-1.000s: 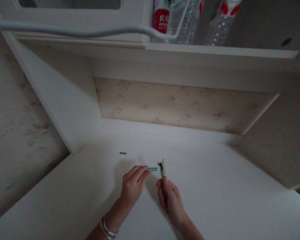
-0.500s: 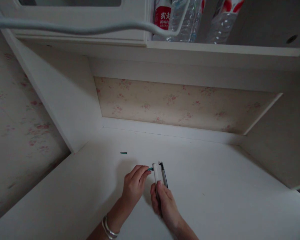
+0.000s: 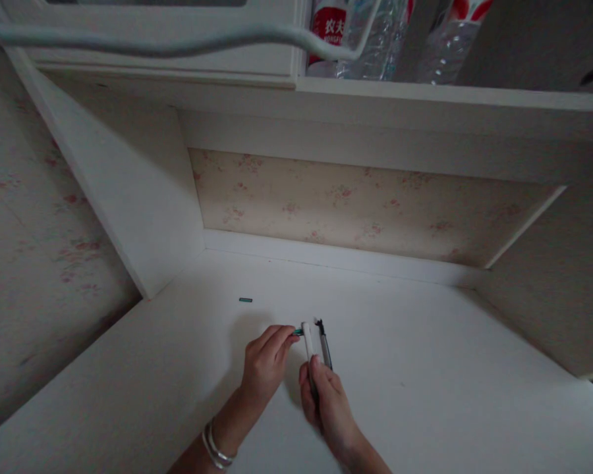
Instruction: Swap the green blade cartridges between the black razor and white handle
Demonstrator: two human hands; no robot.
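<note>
against the flat white desk top show a short teal plastic strip, a smaller teal bit, a slim white plastic stick and a thin black rod. behind the desk top, cream wallpaper bears faint pink flowers.

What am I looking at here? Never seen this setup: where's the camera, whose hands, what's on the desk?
No machine here: a person works with bare hands, and the one camera sits on their head, looking forward and down. The left hand, with bangles on the wrist, pinches a small teal strip. The right hand holds a slim tool with a white part and a black part. The strip's end is right beside the white part. A second teal strip lies on the white desk. Bottles stand on the shelf above.
</note>
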